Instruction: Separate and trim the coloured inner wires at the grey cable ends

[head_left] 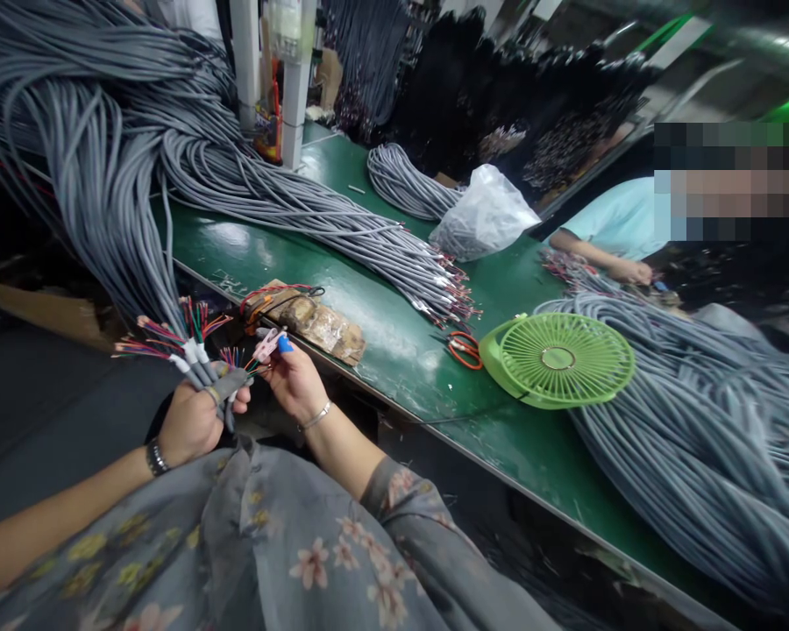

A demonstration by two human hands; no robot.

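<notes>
My left hand [194, 419] is closed around the ends of several grey cables [190, 355], whose coloured inner wires fan out above my fist. My right hand [295, 379] pinches a small pink tool or connector [267, 343] at the wire tips of one cable; a blue cap covers one fingertip. Both hands are held in front of the near edge of a green table [381, 342]. The grey cables run up and left into a large hanging bundle [85, 149].
A green fan [558, 358] lies on the table beside orange-handled scissors [464, 349]. Grey cable bundles [342, 232] cross the table; a big heap [703, 421] fills the right. A plastic bag [483, 215] sits behind. Another person's arm [598, 254] works at the far right.
</notes>
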